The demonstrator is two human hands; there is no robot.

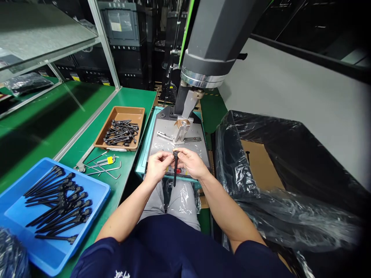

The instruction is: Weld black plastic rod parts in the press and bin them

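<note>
A black ribbed rod (175, 174) with a wider head hangs upright in front of me, head at the top. My left hand (157, 166) pinches its head from the left. From the right, the fingers of my right hand (192, 163) close on the same head. Just beyond my hands stands a bench machine with a grey metal plate (162, 146). A small metal fixture (182, 129) sits on that plate, below the machine's dark grey head (206, 58).
At left, a blue tray (100, 193) holds several similar black rods. Behind it, a brown tray (127, 112) contains several smaller black rods. Hex keys (104, 170) lie between the trays on the green table (136, 98). A carton lined with black plastic (240, 170) stands at right.
</note>
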